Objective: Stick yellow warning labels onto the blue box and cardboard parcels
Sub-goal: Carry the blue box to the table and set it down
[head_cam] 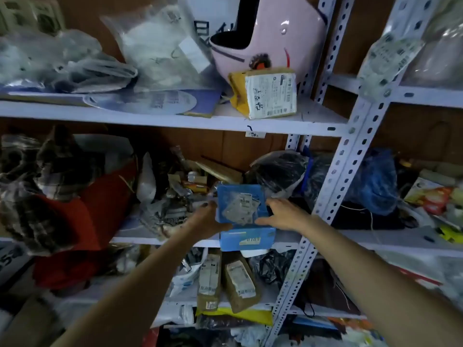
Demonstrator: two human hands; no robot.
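My left hand (204,217) and right hand (283,214) each curl round a side of the flat blue plastic box (226,196) at the front edge of the white metal shelf (288,242), steadying it for labelling, I judge.

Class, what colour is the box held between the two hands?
The box is blue, clearest in the head view.

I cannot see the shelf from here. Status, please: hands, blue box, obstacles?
Left hand and right hand grip blue box by its sides. Clear packets on its top; no yellow label seen. Black bag close behind.
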